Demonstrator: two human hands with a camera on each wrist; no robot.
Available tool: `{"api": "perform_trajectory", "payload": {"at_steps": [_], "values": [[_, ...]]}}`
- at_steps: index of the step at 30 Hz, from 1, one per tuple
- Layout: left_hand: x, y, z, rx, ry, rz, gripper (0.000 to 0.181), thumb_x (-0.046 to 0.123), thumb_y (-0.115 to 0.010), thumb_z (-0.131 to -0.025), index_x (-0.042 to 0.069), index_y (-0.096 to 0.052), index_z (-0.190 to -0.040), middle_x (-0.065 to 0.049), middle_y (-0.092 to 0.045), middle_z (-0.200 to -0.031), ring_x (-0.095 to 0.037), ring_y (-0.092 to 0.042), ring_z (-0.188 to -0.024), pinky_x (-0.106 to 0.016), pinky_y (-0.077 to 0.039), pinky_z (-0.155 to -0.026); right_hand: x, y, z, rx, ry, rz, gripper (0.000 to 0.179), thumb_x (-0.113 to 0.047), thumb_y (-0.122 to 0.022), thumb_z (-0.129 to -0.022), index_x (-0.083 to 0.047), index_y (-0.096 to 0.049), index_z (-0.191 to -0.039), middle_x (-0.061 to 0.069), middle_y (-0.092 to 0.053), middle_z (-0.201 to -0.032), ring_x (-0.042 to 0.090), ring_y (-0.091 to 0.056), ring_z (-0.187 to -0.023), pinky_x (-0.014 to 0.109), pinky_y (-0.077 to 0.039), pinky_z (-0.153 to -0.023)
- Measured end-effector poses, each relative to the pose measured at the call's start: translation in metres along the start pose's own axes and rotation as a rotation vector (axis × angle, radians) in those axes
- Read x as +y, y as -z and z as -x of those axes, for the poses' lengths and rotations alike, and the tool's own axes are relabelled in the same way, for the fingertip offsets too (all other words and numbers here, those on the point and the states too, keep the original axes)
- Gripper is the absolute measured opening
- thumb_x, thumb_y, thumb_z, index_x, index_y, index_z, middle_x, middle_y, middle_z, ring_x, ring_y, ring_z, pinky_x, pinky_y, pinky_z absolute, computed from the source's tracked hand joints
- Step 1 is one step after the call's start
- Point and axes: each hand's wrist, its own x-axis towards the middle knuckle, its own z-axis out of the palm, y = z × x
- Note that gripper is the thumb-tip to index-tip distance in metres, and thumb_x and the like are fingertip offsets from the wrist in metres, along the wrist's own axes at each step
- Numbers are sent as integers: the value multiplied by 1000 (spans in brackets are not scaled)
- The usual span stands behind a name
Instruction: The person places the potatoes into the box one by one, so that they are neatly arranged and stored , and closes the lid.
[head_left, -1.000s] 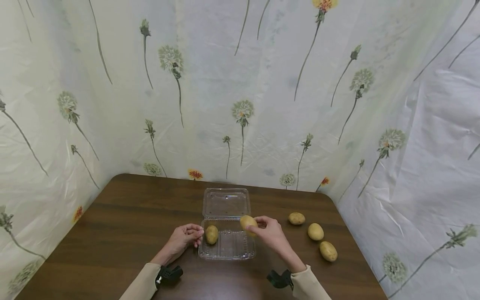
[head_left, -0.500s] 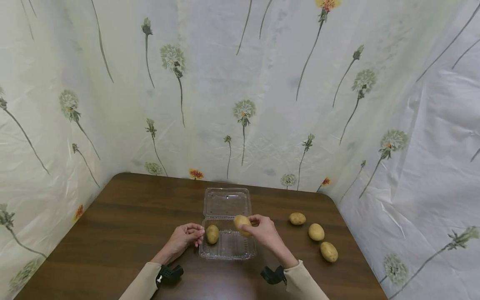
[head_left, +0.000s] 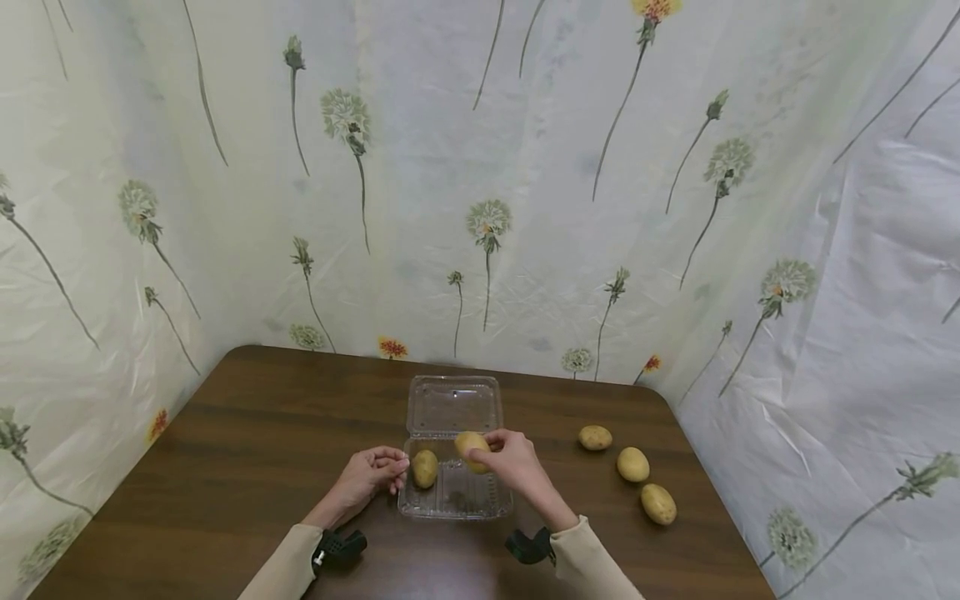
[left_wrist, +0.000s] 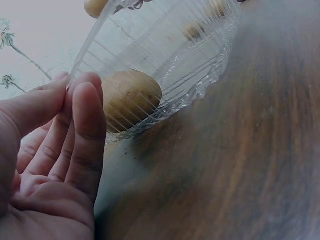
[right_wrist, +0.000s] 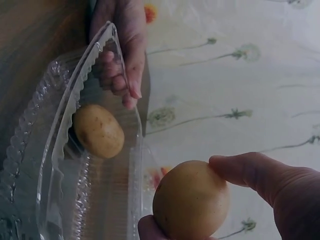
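A clear plastic clamshell container (head_left: 487, 502) lies on the table with its lid (head_left: 453, 404) folded back. One potato (head_left: 424, 469) sits at the left end of its base; ribbed clear wall shows in front of that potato (left_wrist: 131, 100) in the left wrist view. My left hand (head_left: 369, 479) pinches the container's left rim between thumb and fingertips. Over the middle of the base, my right hand (head_left: 516, 460) holds a second potato (head_left: 472, 452) with thumb and fingers, above the container floor. In the right wrist view this held potato (right_wrist: 191, 200) stands out beside the thumb.
Three more potatoes lie on the brown wooden table (head_left: 300, 433) to the right: a far one (head_left: 595, 437), a middle one (head_left: 633, 464) and a near one (head_left: 658, 504). A flower-patterned curtain (head_left: 420, 208) hangs behind and at both sides.
My right hand has moved left with its potato, from the container's right side to over its middle. The left hand has stayed at the left rim.
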Motion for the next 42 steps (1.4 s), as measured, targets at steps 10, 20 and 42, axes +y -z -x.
{"api": "perform_trajectory", "payload": {"at_steps": [10, 20, 42], "values": [[0, -1, -1, 7, 15, 7, 29, 12, -64, -93, -10, -54, -108, 1, -66, -77, -8, -63, -65, -21, -52, -58, 1, -17, -2, -15, 18, 13, 36, -35, -76, -78, -3, -70, -94, 6, -71, -85, 12, -62, -71, 26, -49, -58], [-1, 0, -1, 13, 10, 17, 26, 13, -65, -93, -7, -56, -107, 3, -66, -77, -8, -63, -65, -21, -51, -58, 4, -34, -6, 5, 10, 40, 31, -31, -77, -75, -4, -71, -88, 5, -69, -81, 11, -58, -67, 25, -47, -58], [-3, 1, -3, 3, 14, 13, 30, 14, -65, -92, -9, -55, -108, 2, -66, -78, -8, -63, -66, -21, -52, -58, 12, -54, -13, 89, 22, 81, 32, -29, -78, -71, -2, -66, -84, 5, -66, -76, 14, -54, -64, 25, -45, -55]]}}
